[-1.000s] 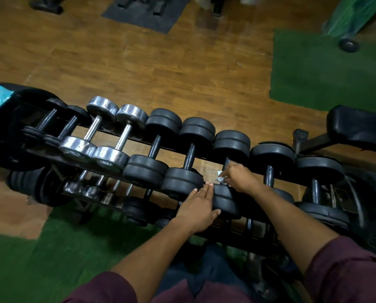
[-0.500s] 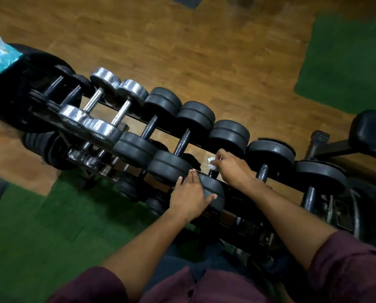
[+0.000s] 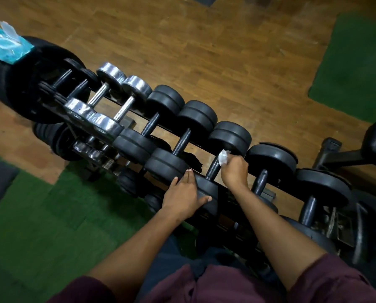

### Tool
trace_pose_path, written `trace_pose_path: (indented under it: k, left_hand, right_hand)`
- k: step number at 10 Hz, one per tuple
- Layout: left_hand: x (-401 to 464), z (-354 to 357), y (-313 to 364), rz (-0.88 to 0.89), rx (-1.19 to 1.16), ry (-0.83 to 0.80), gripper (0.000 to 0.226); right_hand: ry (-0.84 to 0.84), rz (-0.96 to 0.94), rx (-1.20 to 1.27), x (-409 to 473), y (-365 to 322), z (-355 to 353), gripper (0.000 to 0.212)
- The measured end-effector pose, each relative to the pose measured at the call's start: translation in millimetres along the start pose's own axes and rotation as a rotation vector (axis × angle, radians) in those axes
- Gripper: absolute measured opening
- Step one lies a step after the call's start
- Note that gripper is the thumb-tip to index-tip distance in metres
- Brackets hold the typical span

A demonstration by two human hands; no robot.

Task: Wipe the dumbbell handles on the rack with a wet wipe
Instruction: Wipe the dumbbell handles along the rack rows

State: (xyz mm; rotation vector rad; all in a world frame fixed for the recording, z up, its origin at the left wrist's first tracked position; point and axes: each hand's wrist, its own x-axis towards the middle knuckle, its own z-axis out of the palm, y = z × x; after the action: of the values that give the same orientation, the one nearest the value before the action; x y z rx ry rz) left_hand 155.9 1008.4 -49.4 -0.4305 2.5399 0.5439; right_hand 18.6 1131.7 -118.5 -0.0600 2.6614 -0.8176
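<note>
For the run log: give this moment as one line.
right hand: holds wet wipe at dumbbell handle | left hand: rests on dumbbell head

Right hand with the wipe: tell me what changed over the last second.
The right hand, gripping the wet wipe, slid up the dumbbell handle toward the far weight. The left hand stayed flat on the near weight. Same dumbbell throughout.

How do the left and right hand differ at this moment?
The left hand lies with straight fingers on a black dumbbell head; the right hand is curled at that dumbbell's handle. The right hand pinches a white wet wipe; the left hand holds nothing. Both work the same dumbbell.
</note>
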Motion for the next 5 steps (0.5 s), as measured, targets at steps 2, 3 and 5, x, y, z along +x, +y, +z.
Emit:
trace_pose_path:
  k: [2,3,5]
  left_hand:
    - [-1.2,-0.9,0.6,0.0,-0.002,0.01,0.107]
    - [-3.0,-0.6,-0.1,0.005,-0.009,0.016,0.106]
    - [-3.8,-1.5,0.5,0.008,0.006,0.015,0.106]
  right_hand:
    - [-0.214,0.343,0.243,15.7,0.7,-8.7,0.016]
    - [-0.435,0.349,0.211,17.5,5.6,-5.2,0.01]
    - [-0.373,0.415,0.306,41.0,21.6,5.0,0.014]
